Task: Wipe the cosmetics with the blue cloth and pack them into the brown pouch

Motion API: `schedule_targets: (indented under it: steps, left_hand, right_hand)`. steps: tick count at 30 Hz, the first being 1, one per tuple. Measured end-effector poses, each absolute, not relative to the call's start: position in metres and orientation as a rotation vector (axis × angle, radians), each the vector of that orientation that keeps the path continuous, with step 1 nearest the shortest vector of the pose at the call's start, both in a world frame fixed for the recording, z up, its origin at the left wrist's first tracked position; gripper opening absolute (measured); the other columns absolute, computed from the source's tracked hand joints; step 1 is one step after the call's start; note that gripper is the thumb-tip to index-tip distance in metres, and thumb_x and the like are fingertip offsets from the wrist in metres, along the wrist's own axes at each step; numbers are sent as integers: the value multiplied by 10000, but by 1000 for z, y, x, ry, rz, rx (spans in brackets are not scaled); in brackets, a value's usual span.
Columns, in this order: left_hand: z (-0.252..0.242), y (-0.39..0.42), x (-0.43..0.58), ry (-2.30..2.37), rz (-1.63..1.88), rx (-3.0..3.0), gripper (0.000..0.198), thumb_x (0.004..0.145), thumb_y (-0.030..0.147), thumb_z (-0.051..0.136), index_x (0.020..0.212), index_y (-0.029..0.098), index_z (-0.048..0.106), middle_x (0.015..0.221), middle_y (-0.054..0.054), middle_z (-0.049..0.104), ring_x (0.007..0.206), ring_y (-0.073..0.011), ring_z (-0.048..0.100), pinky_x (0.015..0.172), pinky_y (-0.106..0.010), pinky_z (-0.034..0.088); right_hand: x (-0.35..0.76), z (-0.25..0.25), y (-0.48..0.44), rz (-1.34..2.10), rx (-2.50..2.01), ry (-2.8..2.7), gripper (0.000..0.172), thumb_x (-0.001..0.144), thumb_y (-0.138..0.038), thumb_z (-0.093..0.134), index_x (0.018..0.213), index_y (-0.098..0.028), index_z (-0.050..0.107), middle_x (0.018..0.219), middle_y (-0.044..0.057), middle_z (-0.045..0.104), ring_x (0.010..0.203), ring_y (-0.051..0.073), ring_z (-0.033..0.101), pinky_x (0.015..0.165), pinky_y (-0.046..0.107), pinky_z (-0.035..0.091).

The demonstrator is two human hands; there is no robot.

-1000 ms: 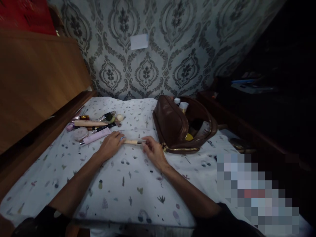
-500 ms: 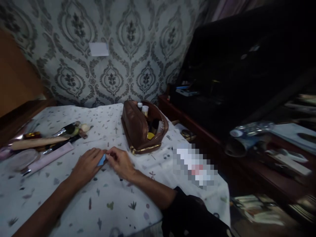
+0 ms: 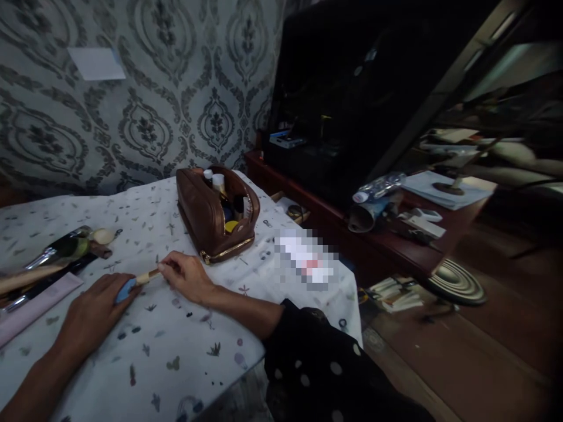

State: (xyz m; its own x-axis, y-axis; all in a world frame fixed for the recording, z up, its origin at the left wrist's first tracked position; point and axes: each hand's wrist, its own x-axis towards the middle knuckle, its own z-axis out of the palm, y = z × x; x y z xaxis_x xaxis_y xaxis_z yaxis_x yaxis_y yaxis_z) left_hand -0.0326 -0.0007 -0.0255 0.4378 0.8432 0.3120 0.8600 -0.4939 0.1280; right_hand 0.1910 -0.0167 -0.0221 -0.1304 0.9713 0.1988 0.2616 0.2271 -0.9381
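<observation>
My left hand (image 3: 97, 305) is closed around the blue end of a slim stick-shaped item (image 3: 146, 277), just above the cloth. Its middle is beige and a short brown part shows at the far end; I cannot make out its kind. My right hand (image 3: 187, 276) pinches that brown end between thumb and fingers. Beyond my right hand stands a brown cosmetic bag (image 3: 200, 214), unzipped, with a white-capped bottle (image 3: 219, 186) and a yellow round item (image 3: 231, 226) inside. A pale pink tube (image 3: 41, 305) lies left of my left hand.
Makeup brushes (image 3: 64, 246) and a cream-coloured round item (image 3: 104, 235) lie at the left on the patterned tablecloth (image 3: 176, 334). A blurred-out white pack (image 3: 305, 258) lies near the right edge. Beyond it, a dark red stand holds a plastic bottle (image 3: 380, 186) and a black screen (image 3: 343, 99).
The view has turned right. My hands are farther apart, and the beige and brown length of the item now shows between them; before, only its blue part was visible.
</observation>
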Motion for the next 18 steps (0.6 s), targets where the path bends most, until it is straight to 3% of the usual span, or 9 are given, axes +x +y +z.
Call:
schedule_targets:
  steps: [3,7,13,18]
  left_hand:
    - [-25,1,-37,-1662,-491,-2627,475,851,666,341,945,288,612,983,-35,702,924,-282,668,703,-379,530]
    - [-22,4,-41,-1799,-400,-2654,548,813,660,365,1001,223,636,1044,-68,705,974,-258,663,851,-358,504]
    - [-20,9,-46,-1813,-322,-2663,537,826,633,367,1002,217,658,1052,-60,711,955,-242,671,837,-335,505]
    - [-26,12,-54,-1775,-342,-2641,502,839,608,413,1037,211,648,1077,-48,712,973,-229,673,877,-319,504]
  right_hand:
    - [192,-24,-14,955,-1147,-1634,82,881,-269,635,907,-193,620,709,-55,563,654,87,529,645,181,395]
    - [192,-24,-14,957,-1059,-1680,178,820,-184,689,980,-181,610,863,-29,610,724,79,539,690,171,411]
    - [188,-28,-13,1037,-1006,-1531,105,830,-203,681,920,-178,633,760,-48,589,716,76,557,687,165,419]
    - [184,-33,-10,1188,-960,-1292,208,800,-327,729,855,-176,597,676,-69,558,617,73,580,631,176,435]
